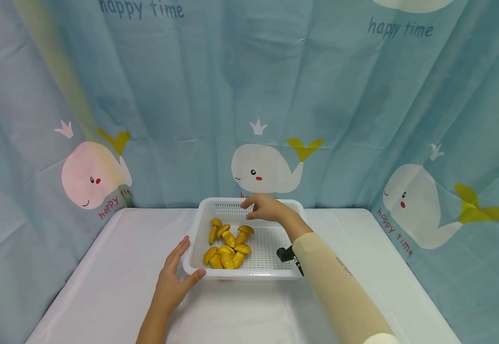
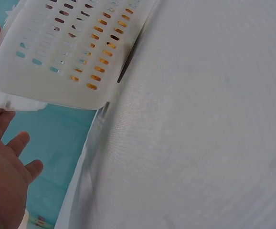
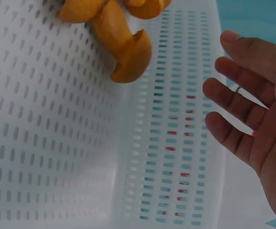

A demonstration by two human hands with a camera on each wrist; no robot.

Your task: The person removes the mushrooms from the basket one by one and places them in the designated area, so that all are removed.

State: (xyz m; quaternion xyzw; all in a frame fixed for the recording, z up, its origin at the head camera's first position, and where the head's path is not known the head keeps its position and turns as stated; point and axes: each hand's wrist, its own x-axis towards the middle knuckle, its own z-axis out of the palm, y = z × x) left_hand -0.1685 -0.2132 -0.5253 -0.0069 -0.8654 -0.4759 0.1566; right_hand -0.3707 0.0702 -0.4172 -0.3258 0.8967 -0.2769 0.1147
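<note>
A white plastic basket (image 1: 266, 273) with slotted walls holds several yellow-brown mushrooms (image 1: 227, 242), clustered in its left half. At the basket's front left corner, my left hand (image 1: 173, 282) has its thumb at the front rim and its fingers spread along the left side. The left wrist view shows this hand (image 2: 4, 176) beside the slotted wall (image 2: 57, 62), with fingers fairly straight. My right hand (image 1: 268, 209) hovers over the far part of the basket, loosely bent and holding nothing. In the right wrist view, a mushroom (image 3: 128, 52) lies a short way from those fingertips.
The basket stands on a white-covered table (image 1: 137, 267), near its back edge. Behind hangs a light blue curtain (image 1: 189, 95) printed with whales. A black wrist camera (image 1: 285, 254) sits under the right forearm, over the basket's right side.
</note>
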